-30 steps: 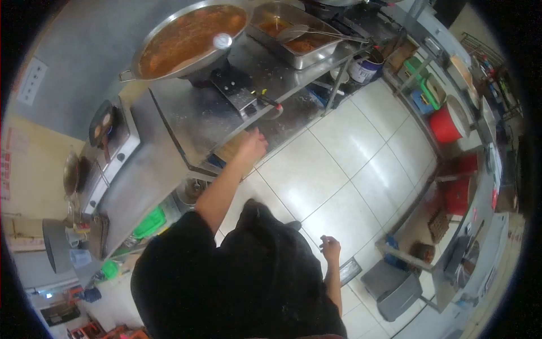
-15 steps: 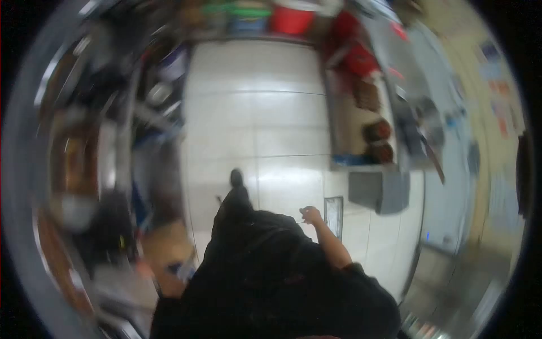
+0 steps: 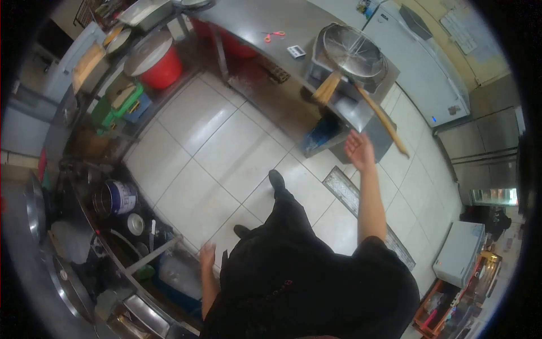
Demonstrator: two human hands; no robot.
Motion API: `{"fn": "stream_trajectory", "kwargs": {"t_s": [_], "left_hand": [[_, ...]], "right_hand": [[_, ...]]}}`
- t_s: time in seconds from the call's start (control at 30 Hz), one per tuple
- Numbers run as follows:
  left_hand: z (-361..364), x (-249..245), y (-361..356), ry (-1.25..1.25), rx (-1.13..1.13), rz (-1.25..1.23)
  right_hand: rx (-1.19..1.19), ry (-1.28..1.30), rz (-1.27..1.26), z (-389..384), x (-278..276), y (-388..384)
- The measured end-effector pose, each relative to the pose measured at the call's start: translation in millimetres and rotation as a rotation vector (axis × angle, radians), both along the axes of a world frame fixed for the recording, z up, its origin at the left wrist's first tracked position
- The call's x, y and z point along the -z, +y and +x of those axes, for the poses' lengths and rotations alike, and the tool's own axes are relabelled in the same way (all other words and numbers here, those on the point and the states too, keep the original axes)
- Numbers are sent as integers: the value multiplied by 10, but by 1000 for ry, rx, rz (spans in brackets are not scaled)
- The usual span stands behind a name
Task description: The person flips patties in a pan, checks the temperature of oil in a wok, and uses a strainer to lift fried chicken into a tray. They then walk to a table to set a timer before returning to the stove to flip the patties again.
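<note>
My right hand (image 3: 359, 150) is raised with its fingers apart and holds nothing. It appears beside the near corner of a steel table (image 3: 257, 20). On that corner, a large round wire strainer (image 3: 353, 51) lies over a grey tub, its long wooden handle (image 3: 384, 118) sticking out past the edge near my right hand. A flat tan wooden piece (image 3: 327, 87) juts out beside it. Low on the left, my left hand (image 3: 207, 255) hangs by my side, fingers loosely extended with nothing in them, close to the stove-side shelf.
Red scissors (image 3: 275, 37) and a small white device (image 3: 296, 51) rest on the table. A red bucket (image 3: 161, 62) and a green crate (image 3: 118, 110) stand at the far left. A blue-white can (image 3: 121, 198) sits on the low shelf. A white chest freezer (image 3: 420, 62) lines the right wall.
My view has turned, bringing the table and strainer closer. My right hand has opened and reached forward to the table corner. Both feet have shifted on the tiles.
</note>
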State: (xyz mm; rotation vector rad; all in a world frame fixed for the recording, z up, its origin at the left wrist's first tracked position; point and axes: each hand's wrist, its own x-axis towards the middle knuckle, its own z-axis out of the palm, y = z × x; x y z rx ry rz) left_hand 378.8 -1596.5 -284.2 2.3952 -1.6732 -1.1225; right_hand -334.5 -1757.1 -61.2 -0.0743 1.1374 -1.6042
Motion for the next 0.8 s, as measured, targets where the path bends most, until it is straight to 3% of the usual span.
{"fn": "stream_trajectory", "kwargs": {"t_s": [0.03, 0.1, 0.13, 0.2, 0.23, 0.27, 0.33, 0.37, 0.43, 0.47, 0.53, 0.6, 0.63, 0.7, 0.77, 0.8], "left_hand": [[-835, -1056, -830, 304, -9, -47], [-2195, -1905, -1943, 628, 95, -267], [-2850, -2386, -2360, 722, 196, -269], [-4001, -2918, -2866, 981, 362, -460], [-4472, -3077, -3068, 995, 449, -568], [-4941, -3098, -3202, 1122, 382, -684], [-5540, -3155, -3411, 1250, 316, -808], [-5719, -3260, -3490, 1399, 233, -861], [-5997, -3704, -3539, 1687, -43, -851], [-6021, -3897, -3633, 1685, -42, -849], [-5958, -4213, -3849, 1993, -414, -805], [-5710, -4532, -3875, 2066, -548, -789], [-5595, -4557, -3827, 2073, -545, -787], [-5387, -4584, -3669, 2153, -263, -870], [-5288, -4677, -3581, 2132, -256, -866], [-5261, -4706, -3555, 2115, -259, -865]], "right_hand": [[-2, -7, -6, -236, -316, -152], [-282, -229, -180, -593, -851, -382], [-277, -236, -187, -682, -1029, -458], [-304, 0, 67, -591, -1376, -649], [-263, 47, 135, -493, -1547, -752], [-275, 44, 129, -576, -1476, -788], [-316, -285, -88, -748, -1264, -821], [-177, -267, 32, -586, -1518, -863], [-184, -176, 77, -673, -1519, -842], [-190, -82, 125, -704, -1522, -813], [-200, 28, 148, -742, -1647, -691], [-202, 144, 164, -787, -1726, -546], [-191, 233, 199, -796, -1735, -466], [-181, 321, 230, -819, -1752, -407], [-99, 688, 392, -820, -1746, -364], [-98, 686, 395, -889, -1696, -351]]}}
